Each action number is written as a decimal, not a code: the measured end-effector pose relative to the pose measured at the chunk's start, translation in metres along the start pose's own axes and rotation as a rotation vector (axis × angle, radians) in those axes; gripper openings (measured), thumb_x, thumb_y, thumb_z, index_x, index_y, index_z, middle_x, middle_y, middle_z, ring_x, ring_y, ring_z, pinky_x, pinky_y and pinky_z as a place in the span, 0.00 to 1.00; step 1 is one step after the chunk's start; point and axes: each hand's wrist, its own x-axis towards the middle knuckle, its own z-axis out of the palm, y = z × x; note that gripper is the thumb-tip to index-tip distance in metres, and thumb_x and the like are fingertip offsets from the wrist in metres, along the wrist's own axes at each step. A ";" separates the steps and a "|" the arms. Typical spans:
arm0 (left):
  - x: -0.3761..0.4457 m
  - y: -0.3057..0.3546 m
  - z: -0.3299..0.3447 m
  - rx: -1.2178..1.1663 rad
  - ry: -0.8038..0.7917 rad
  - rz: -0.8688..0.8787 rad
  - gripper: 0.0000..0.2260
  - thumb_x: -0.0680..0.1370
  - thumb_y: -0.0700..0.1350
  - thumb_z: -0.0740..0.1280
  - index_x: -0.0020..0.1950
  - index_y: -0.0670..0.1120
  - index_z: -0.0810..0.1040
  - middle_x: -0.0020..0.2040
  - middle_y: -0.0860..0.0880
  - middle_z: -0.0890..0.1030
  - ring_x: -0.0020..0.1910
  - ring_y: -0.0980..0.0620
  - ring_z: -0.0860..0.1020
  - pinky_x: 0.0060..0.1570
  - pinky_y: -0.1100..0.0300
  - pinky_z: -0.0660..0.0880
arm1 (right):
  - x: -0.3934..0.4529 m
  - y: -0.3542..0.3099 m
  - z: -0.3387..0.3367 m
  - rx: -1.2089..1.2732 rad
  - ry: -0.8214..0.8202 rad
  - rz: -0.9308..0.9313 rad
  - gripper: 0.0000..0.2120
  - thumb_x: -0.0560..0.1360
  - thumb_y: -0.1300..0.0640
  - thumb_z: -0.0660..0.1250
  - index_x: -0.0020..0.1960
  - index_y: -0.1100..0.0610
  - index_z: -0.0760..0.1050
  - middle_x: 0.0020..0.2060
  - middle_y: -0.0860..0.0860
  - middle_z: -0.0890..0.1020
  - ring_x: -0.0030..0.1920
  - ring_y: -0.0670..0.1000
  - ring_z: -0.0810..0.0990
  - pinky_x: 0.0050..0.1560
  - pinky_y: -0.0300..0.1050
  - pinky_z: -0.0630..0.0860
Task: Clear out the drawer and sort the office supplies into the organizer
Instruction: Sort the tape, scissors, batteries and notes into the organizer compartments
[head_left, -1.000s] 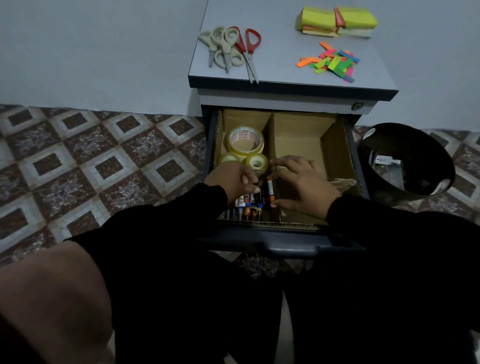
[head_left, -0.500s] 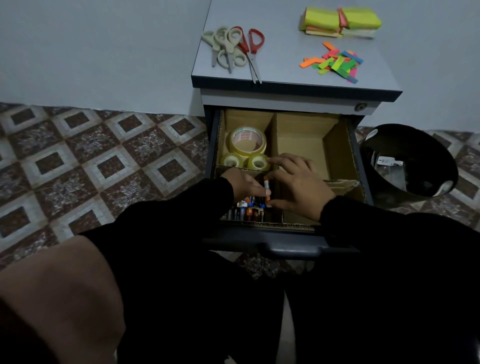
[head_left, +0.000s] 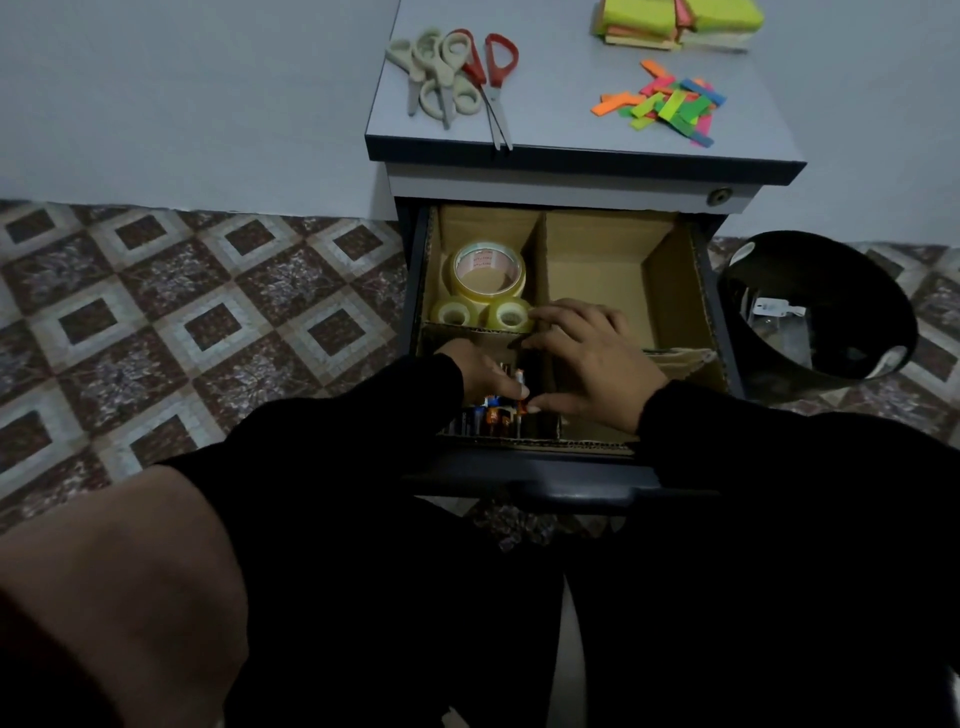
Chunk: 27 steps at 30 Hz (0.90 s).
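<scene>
Brown cardboard dividers form the organizer (head_left: 597, 270) that fills the open drawer (head_left: 566, 483) of a small cabinet. In the organizer's rear left compartment sit three rolls of clear tape (head_left: 485, 270), one large roll behind two small ones. Its front left compartment holds a bundle of pens (head_left: 488, 415) standing nearly upright, long axes vertical, tips hidden below the cardboard. The left hand (head_left: 483, 371) reaches into that compartment, and its fingers (head_left: 511, 387) pinch an orange-and-white pen (head_left: 519, 389) that stands upright among the others, upper end toward the camera. The right hand (head_left: 592, 358) rests over the divider just right of the pens, its fingers spread and loosely bent, thumb touching the cardboard near the pinched pen; I cannot tell whether it grips anything. The rear right compartment shows bare cardboard. On the cabinet's top surface (head_left: 561, 93) lie several scissors (head_left: 457, 73), a scatter of coloured paper strips (head_left: 665, 106) and stacked sticky notes (head_left: 675, 23). Right of the drawer stands a black bin (head_left: 815, 306).
</scene>
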 end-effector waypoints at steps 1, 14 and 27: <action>0.003 -0.001 0.002 0.035 -0.004 -0.020 0.18 0.72 0.46 0.73 0.57 0.36 0.79 0.57 0.39 0.80 0.58 0.42 0.78 0.35 0.63 0.69 | 0.000 0.003 -0.002 0.000 0.003 0.005 0.31 0.66 0.39 0.70 0.62 0.56 0.74 0.67 0.55 0.71 0.69 0.60 0.66 0.64 0.61 0.61; 0.029 -0.010 0.030 0.224 0.027 -0.137 0.25 0.65 0.49 0.78 0.56 0.39 0.79 0.57 0.44 0.80 0.56 0.46 0.78 0.58 0.54 0.74 | -0.010 0.027 -0.004 0.055 0.005 0.081 0.32 0.70 0.37 0.62 0.67 0.57 0.69 0.67 0.55 0.70 0.68 0.58 0.66 0.65 0.55 0.61; 0.033 -0.010 0.033 0.414 0.064 -0.118 0.20 0.70 0.48 0.75 0.56 0.39 0.76 0.58 0.43 0.78 0.57 0.44 0.76 0.54 0.53 0.73 | -0.009 0.025 -0.007 0.034 -0.001 0.070 0.30 0.73 0.42 0.66 0.69 0.55 0.67 0.71 0.53 0.66 0.71 0.55 0.62 0.68 0.53 0.57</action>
